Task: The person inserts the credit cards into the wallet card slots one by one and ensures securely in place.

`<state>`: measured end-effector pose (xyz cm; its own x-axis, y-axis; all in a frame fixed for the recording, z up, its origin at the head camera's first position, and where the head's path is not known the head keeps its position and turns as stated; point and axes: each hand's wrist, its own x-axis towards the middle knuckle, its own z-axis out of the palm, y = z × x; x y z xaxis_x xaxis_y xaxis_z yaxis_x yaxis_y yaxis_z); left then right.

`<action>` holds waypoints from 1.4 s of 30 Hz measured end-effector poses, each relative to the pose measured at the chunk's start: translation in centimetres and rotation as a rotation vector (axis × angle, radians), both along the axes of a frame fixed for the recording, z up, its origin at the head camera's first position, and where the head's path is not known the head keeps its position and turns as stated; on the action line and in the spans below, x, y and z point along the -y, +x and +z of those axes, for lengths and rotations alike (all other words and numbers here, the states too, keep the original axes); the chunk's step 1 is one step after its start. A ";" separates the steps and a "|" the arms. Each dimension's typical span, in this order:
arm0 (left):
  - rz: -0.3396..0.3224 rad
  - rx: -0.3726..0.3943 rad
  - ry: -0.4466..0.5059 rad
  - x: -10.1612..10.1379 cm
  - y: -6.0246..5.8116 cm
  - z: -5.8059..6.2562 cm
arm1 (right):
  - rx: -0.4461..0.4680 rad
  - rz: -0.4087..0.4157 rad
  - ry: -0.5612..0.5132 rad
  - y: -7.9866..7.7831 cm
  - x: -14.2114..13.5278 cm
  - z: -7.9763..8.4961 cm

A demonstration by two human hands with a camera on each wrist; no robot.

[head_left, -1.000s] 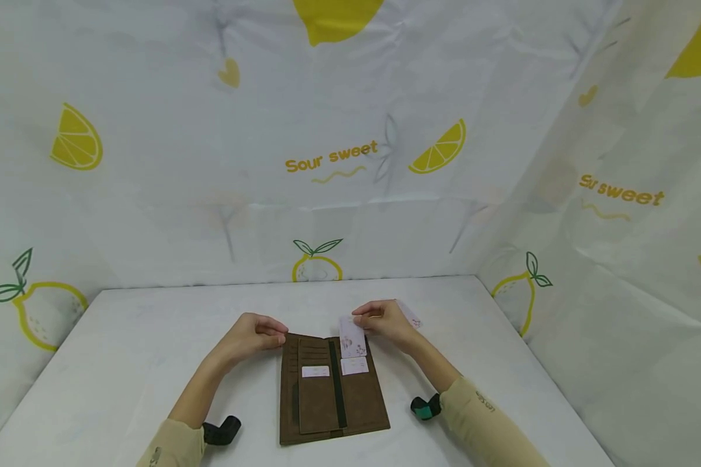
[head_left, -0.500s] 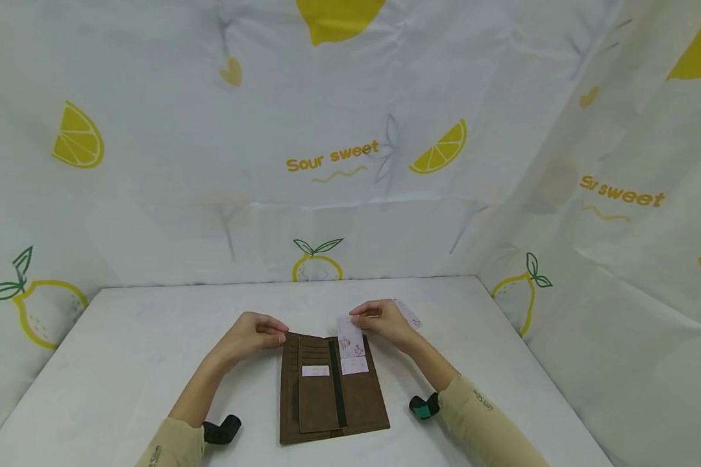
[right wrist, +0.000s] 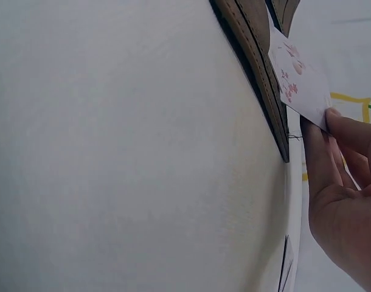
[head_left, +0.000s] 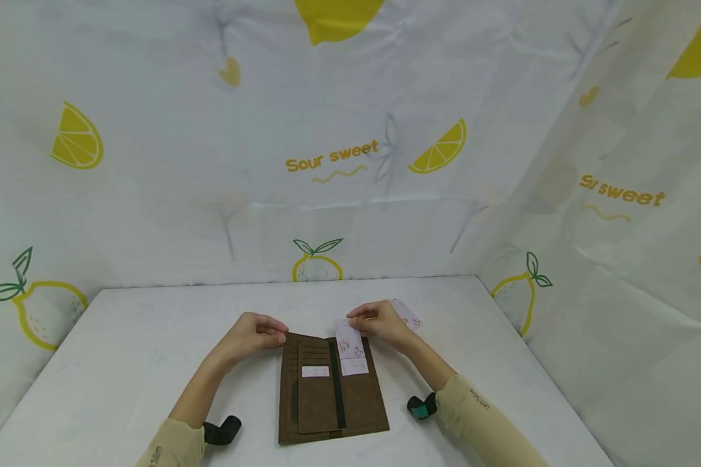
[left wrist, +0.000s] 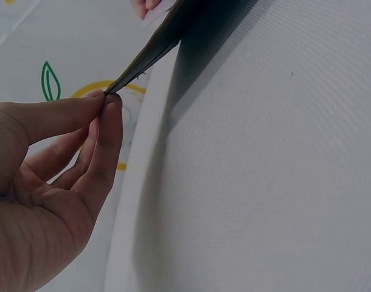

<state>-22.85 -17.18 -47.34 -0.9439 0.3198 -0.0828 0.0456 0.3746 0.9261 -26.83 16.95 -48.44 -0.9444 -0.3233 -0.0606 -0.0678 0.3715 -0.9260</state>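
A brown wallet (head_left: 315, 405) lies unfolded in front of me, with a dark strip along its middle. My left hand (head_left: 249, 340) pinches its upper left corner between thumb and fingers; the left wrist view shows that corner (left wrist: 134, 70) raised off the table. In my right hand (head_left: 381, 323), thumb and fingers pinch the top of a white card (head_left: 348, 340) with a pink flower print. The card's lower end meets the upper part of the wallet's right half. Just below it, another card (head_left: 354, 367) shows in a right-hand slot. A further card (head_left: 315, 371) sits in the left half.
More flower-printed card (head_left: 407, 314) lies on the white table (head_left: 169, 350) behind my right hand. A white sheet with lemon prints (head_left: 239, 227) hangs at the table's back and right side. Black camera mounts (head_left: 223, 431) stick out from both wrists.
My right hand has moved slightly left, and the top of the pinched card has tilted left with it. My left hand stays at the wallet's corner.
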 end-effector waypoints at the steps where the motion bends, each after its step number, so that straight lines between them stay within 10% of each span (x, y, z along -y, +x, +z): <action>1: -0.002 0.000 -0.002 0.0 0.0 0.0 | 0.004 -0.003 0.002 0.0 0.0 0.0; 42: 0.001 0.009 -0.009 -0.2 0.1 -0.3 | -0.184 0.112 0.176 0.7 -1.4 -0.6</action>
<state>-22.78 -16.94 -47.62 -0.9434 0.3182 -0.0939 0.0372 0.3827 0.9231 -26.14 18.39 -49.02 -0.9036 -0.4261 0.0437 -0.2783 0.5066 -0.8160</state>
